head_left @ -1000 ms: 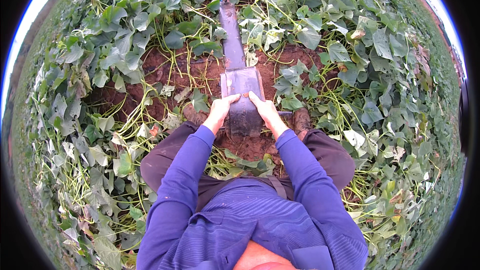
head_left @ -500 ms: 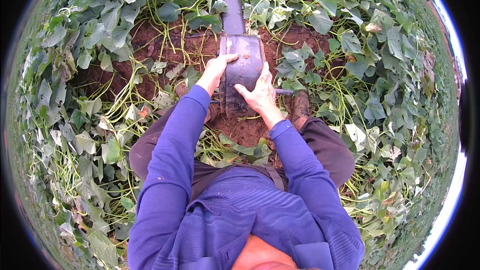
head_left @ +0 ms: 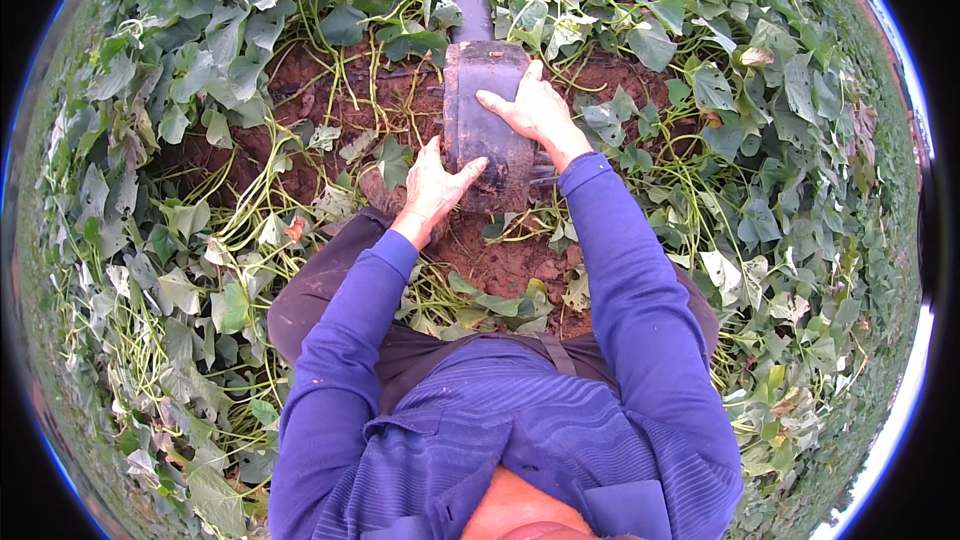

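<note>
Left hand (head_left: 428,192): fingers up against the left edge, thumb laid over the lower face, so it's basically clamped on the muddy black casing (head_left: 474,128). Right hand (head_left: 542,112) sits higher, thumb on the upper face, fingers hooked at the right edge, undersides hidden. The casing's in front of the person, between both hands, with a dark bar (head_left: 468,0) running away beyond it. Around that: reddish soil (head_left: 505,268), then leafy green vines (head_left: 652,45) on both sides.
</note>
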Tool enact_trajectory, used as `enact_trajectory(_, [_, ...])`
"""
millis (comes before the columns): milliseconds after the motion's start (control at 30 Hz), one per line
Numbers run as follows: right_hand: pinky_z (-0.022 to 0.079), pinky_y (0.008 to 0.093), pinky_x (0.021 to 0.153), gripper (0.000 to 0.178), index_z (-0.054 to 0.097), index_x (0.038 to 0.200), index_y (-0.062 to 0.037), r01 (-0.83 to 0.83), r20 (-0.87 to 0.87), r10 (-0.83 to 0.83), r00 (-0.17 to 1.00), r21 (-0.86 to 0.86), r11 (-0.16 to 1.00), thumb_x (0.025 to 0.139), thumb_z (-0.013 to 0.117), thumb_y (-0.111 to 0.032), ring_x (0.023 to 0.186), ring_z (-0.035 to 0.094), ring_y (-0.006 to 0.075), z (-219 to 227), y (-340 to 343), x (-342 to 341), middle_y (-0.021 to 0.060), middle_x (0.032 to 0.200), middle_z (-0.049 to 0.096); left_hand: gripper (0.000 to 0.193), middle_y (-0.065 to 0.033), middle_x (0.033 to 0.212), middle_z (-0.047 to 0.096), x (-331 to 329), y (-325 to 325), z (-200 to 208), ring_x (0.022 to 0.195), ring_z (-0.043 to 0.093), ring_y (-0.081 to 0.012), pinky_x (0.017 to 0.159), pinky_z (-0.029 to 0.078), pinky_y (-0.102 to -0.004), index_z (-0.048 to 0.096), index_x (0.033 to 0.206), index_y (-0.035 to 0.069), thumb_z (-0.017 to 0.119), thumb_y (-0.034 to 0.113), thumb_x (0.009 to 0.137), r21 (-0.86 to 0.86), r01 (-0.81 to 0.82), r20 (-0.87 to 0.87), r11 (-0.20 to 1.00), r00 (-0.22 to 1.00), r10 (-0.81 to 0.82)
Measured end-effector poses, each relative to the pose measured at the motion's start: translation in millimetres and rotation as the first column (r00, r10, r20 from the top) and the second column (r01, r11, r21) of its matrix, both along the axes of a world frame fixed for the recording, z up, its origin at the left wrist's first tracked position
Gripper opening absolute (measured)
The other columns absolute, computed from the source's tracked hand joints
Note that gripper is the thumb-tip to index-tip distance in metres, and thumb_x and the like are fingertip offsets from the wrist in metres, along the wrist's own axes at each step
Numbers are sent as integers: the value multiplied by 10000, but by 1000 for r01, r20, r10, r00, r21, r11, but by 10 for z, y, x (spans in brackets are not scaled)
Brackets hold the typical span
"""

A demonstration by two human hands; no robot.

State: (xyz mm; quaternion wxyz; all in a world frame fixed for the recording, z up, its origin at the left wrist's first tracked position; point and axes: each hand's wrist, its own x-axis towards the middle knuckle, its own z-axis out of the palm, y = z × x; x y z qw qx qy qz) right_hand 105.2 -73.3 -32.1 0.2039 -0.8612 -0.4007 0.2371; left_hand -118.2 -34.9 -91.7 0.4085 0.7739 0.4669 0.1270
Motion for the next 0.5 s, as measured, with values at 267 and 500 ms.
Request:
enact_trajectory(267, [528, 448, 1046, 1329, 175, 1550, 200, -48, 12, 48, 999, 11, 999, 806, 694, -772, 1231, 663, 432, 100, 304, 257, 354, 1325, 638, 1192, -345, 1557, 361, 137, -106, -136, 1463, 347, -479, 1222, 299, -516, 299, 1555, -117, 865, 584, 774, 344, -196, 122, 918, 979, 163])
enact_trajectory(500, [516, 427, 1054, 1282, 242, 1504, 209, -71, -25, 70, 997, -15, 997, 808, 698, -766, 1249, 659, 396, 209, 527, 373, 326, 1368, 625, 813, -228, 1351, 640, 33, -211, -361, 1182, 652, -287, 1025, 505, -407, 641, 1310, -87, 910, 477, 790, -294, -66, 408, 954, 894, 187])
